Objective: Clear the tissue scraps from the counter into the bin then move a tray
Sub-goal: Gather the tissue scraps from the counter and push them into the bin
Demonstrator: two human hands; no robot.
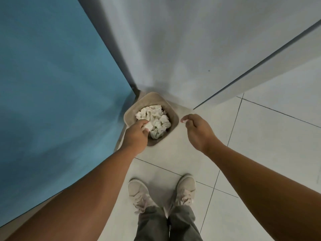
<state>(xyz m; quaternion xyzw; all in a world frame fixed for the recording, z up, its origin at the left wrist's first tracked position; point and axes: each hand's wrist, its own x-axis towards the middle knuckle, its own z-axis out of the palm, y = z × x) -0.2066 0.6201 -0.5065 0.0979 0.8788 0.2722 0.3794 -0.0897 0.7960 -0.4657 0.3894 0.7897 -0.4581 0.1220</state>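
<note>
— Pale floor tiles [260, 145] under us, bin [152, 95] in the far corner, heaped with tissue [156, 117].
— Our left hand [136, 136] pinches one scrap [148, 126] over its near-left rim; our right hand [198, 131] hangs loose and empty to the right. It looks featherlight and soft, so we'd hold it by a fold

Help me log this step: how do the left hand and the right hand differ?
The left hand pinches a tissue scrap, while the right hand holds nothing. The left hand is over the opening of the bin; the right hand hangs beside the bin, over the floor tiles. Both are bare and reach forward and down.
</note>
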